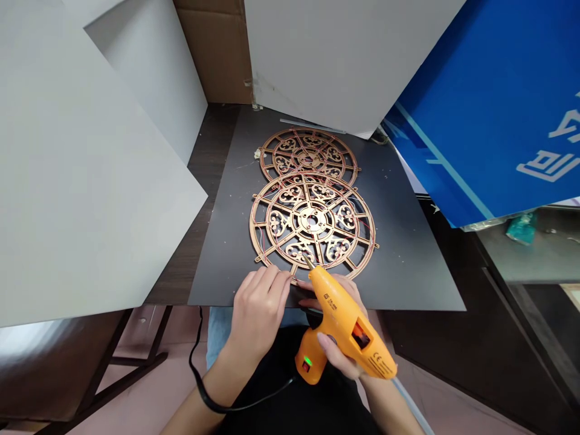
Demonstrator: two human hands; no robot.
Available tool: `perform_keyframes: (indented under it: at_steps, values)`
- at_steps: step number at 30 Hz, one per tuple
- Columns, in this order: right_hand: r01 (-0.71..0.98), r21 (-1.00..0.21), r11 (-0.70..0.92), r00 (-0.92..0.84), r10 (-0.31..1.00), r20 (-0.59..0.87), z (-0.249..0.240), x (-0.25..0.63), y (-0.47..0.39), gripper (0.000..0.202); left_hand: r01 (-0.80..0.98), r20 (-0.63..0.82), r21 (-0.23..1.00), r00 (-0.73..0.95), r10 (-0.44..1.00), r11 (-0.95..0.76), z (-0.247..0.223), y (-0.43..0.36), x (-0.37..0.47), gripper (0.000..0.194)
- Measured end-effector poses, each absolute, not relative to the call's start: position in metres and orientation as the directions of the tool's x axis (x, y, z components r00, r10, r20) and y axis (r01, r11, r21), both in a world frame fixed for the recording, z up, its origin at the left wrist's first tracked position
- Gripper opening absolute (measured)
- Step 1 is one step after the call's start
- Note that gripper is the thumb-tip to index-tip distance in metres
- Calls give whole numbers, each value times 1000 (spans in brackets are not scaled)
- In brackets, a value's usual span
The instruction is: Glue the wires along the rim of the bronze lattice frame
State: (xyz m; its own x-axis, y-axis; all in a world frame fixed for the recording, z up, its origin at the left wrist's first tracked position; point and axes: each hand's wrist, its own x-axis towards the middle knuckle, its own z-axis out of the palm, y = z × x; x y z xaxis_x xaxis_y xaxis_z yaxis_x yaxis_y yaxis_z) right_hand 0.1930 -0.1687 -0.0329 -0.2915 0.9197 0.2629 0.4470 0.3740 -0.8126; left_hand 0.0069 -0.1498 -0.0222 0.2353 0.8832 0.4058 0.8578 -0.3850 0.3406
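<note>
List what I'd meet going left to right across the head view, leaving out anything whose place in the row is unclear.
White panel at the left edge → left hand → orange glue gun → blue board at the right edge.

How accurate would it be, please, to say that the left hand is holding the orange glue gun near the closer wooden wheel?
One detail is wrong: the head view shows the right hand holding the orange glue gun near the closer wooden wheel.
</note>
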Motion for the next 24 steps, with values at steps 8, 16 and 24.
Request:
perform_keyframes:
  at_steps: [8,16,24]
  values:
    - [358,-881,309,-215,946,244,-34,182,-177,36,860,425,347,211,880,-374,-23,-151,7,11]
    - [409,-858,312,-230,945,234,-26,176,-171,27,882,427,306,210,880,-359,-23,-152,8,13]
    - [464,-828,315,-230,945,231,-31,177,-169,28,878,439,320,195,877,-356,-23,-153,8,13]
